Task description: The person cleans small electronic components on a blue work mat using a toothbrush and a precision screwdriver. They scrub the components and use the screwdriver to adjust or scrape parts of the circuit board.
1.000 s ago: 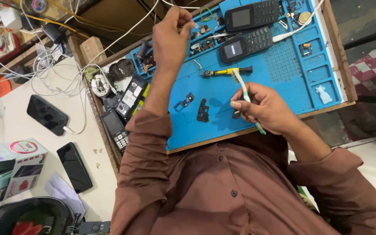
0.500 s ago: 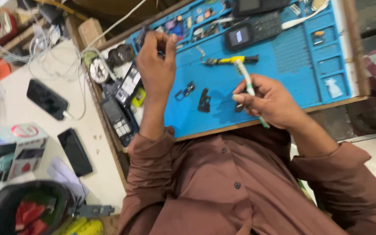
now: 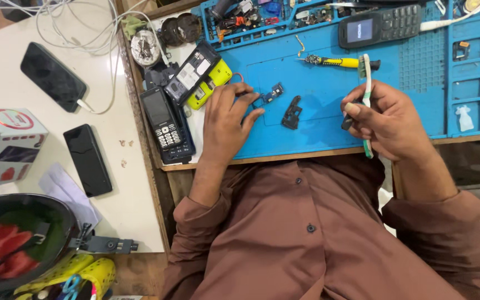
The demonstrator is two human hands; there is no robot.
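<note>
Resting palm-down on the blue mat (image 3: pixel 318 94), the left hand (image 3: pixel 226 125) spreads its fingers loosely, fingertips just beside a small circuit part (image 3: pixel 273 93). The right hand (image 3: pixel 387 119) grips a toothbrush (image 3: pixel 366 83) upright. Between the hands lies a dark bracket (image 3: pixel 292 113). Farther off sit a yellow-handled screwdriver (image 3: pixel 334 61) and a keypad phone (image 3: pixel 379 25).

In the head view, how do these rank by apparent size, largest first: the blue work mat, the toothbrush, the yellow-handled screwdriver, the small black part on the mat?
1. Blue work mat
2. Toothbrush, held in the right hand
3. Yellow-handled screwdriver, close to the toothbrush in length, so this order is unsure
4. Small black part
</note>
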